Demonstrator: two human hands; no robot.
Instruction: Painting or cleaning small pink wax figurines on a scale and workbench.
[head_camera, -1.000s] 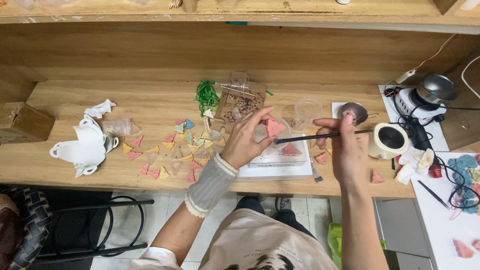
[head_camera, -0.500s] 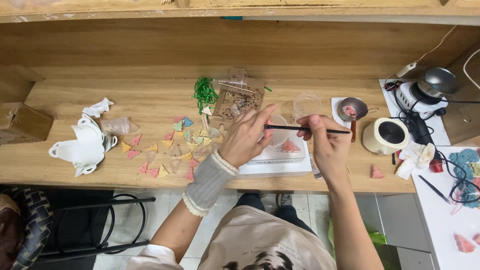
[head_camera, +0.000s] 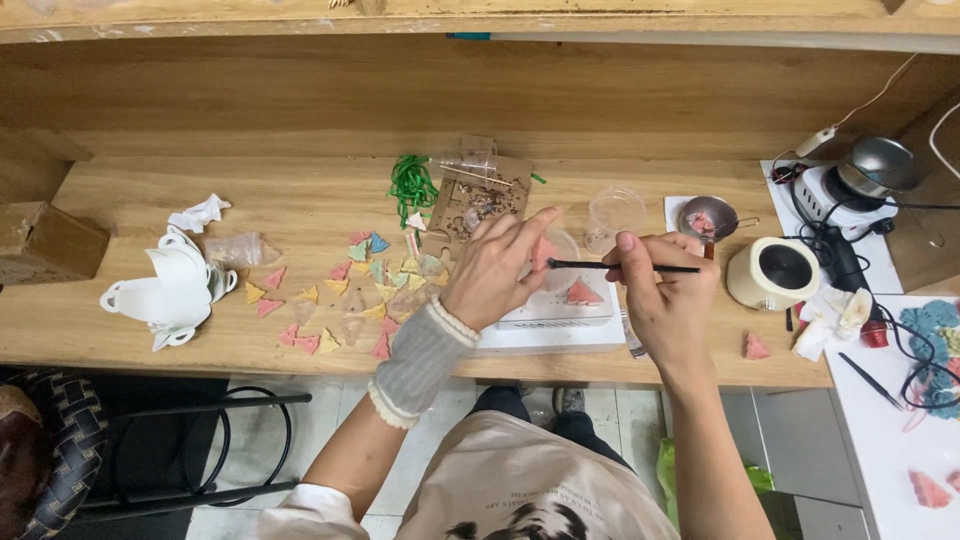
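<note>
My left hand holds a small pink triangular piece above a white slab at the table's front edge. My right hand grips a thin dark brush held level, its tip touching the pink piece. Another pink triangle lies on the slab. Several small pink, yellow and teal triangles are scattered on the wooden table left of my left hand.
A white moulded tray and a brown box sit at the left. Green string, a clear cup, a small metal bowl, a cream pot and a cabled appliance stand behind and right.
My right hand has come left from the metal bowl, bringing the brush down to the pink piece held in my left hand. The left hand has barely moved.
</note>
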